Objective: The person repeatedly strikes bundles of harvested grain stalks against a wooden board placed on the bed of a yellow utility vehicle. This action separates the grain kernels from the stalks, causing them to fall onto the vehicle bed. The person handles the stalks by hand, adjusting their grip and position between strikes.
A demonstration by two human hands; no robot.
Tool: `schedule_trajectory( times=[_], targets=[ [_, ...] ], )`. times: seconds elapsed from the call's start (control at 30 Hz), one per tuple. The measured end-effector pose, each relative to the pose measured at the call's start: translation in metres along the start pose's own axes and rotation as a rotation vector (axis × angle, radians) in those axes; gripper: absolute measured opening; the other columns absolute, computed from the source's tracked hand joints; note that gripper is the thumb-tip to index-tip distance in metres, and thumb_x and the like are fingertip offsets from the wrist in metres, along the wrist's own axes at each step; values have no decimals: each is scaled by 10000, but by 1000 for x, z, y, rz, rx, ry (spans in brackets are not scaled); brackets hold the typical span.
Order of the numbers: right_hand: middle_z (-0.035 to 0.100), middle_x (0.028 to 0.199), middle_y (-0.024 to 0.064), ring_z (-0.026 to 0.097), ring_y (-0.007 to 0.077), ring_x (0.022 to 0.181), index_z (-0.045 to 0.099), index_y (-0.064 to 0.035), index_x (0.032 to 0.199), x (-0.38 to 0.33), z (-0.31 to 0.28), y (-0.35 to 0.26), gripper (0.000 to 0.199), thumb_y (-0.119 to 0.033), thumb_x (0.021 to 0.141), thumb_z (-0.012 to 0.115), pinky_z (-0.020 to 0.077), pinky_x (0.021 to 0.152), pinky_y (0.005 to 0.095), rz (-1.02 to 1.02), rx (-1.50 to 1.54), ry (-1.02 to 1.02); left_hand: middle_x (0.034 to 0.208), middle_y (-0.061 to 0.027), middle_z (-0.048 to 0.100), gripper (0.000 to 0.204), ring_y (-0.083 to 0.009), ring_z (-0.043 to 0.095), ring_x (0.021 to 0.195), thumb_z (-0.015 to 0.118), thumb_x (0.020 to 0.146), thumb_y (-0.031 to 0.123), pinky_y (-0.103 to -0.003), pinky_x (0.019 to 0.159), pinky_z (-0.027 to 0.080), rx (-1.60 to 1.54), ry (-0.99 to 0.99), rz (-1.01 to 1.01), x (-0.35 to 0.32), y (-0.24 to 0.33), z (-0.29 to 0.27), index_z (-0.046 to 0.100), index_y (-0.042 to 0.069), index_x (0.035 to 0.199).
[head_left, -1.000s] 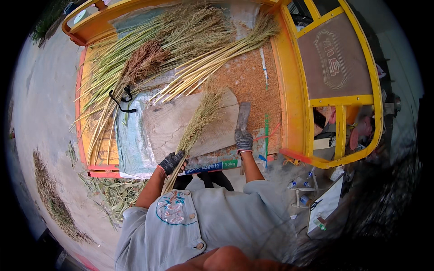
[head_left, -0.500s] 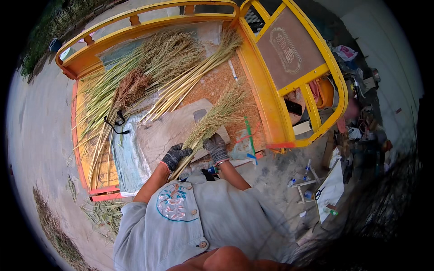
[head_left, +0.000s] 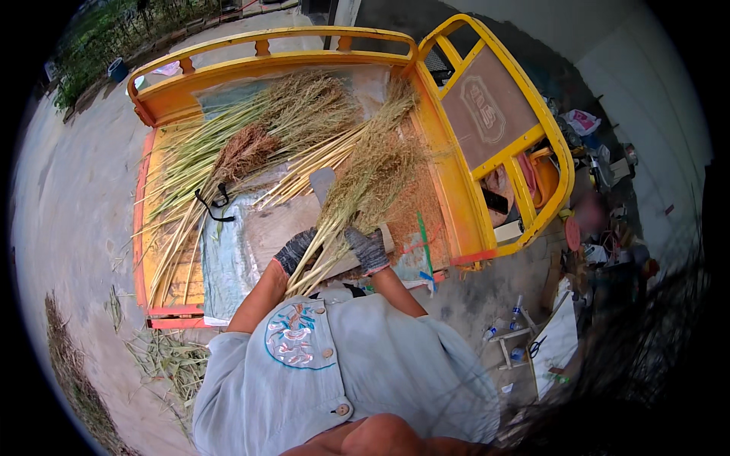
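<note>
A bundle of sorghum stalks with feathery green seed heads (head_left: pixel 363 182) slants across the board, its cut ends toward my body. My left hand (head_left: pixel 293 252), in a grey knitted glove, is closed on the pale stalks from the left. On the other side, my gloved right hand (head_left: pixel 367 249) grips the bundle's right side, its fingertips partly hidden by the stalks. Beneath lies a worn wooden board (head_left: pixel 277 224). A flat grey metal piece (head_left: pixel 322 182) rests on it beside the seed heads.
More sorghum (head_left: pixel 304 114) lies in the yellow cart bed, with a reddish seed head bunch (head_left: pixel 245 150) and a black strap (head_left: pixel 212 207). A yellow rail frame (head_left: pixel 563 171) stands at the right. Scissors (head_left: pixel 537 346) lie on a white board at lower right.
The bundle in my hands looks thicker and its seed heads spread wider, overlapping the bunch behind. My hands stay close together around its stalks. The view has shifted slightly.
</note>
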State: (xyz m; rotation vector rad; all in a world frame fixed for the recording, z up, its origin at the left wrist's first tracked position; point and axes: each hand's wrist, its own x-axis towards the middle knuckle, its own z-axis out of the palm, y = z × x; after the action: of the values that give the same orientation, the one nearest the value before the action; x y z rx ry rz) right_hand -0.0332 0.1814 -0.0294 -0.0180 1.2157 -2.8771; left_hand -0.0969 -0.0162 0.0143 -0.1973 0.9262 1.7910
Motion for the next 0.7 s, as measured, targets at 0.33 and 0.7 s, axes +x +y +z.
schedule_trajectory(
  times=[0.33,0.7],
  targets=[
    [557,1141,203,573,292,1014,491,41,1134,-20,-21,3,303,-118,893,400,479,890,393,-68,61,71,999,-68,658,323,-110,640,782,516,913,239,-241,627,537,-189,-187,-158,0,-39,-4,565,77,1188],
    [632,974,112,615,185,848,553,12,1042,-33,33,-25,302,-63,769,660,516,724,307,-125,-646,344,668,-9,589,190,-92,507,608,608,853,256,-299,561,437,695,273,501,17,-50,12,643,76,806]
  ],
)
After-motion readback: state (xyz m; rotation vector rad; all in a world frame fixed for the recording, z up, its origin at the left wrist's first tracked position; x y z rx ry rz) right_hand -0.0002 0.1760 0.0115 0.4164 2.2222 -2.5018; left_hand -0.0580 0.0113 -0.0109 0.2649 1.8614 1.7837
